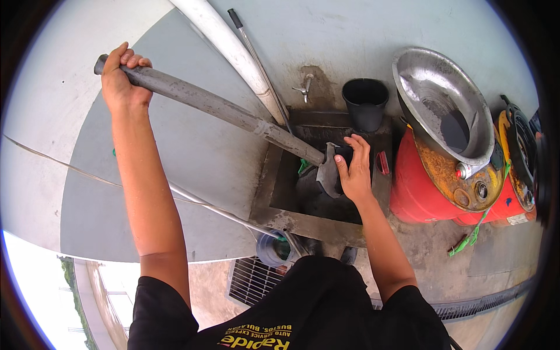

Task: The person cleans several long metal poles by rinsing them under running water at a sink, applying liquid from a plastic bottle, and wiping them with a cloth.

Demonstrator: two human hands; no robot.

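My left hand [124, 83] is wrapped around a long grey pipe [210, 103] close to its upper end. The pipe slants down to the right, over a dark concrete wash basin [302, 225]. At its lower end hangs a limp grey rag [327, 177]. My right hand [355, 175] is beside the rag, thumb at the rag's edge and fingers extended upward. Whether it grips the rag cannot be made out. Something green [303, 165] shows in the basin behind the pipe's end.
A tap [306, 87] juts from the wall near a black bucket [366, 107]. A red brush [382, 162] lies on the basin's right rim. Red drums [411, 183] carry a metal bowl [472, 105] and a spray can [472, 168]. A white pipe [227, 43] and a pole [262, 68] lean left.
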